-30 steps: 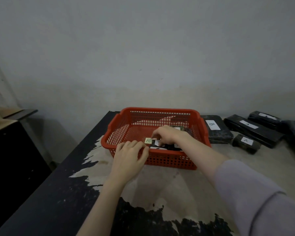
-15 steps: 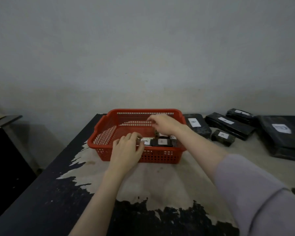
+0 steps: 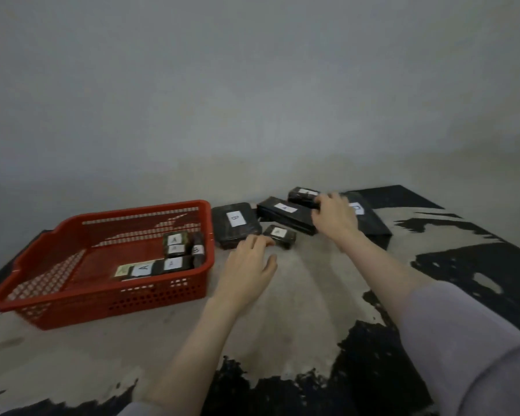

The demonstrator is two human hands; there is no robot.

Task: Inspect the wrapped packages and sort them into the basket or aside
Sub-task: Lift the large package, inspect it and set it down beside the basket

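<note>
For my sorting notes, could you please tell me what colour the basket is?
The basket is red, seen clearly in the head view.

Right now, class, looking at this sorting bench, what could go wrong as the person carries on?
1. The right hand reaches over the long black wrapped package toward the small black package at the back; lifting it may nudge the long one.
2. A B-labelled package stands among A labels in the red plastic basket, so a mis-sort may already exist.
3. The picture is blurred; labels could be misread.
</note>
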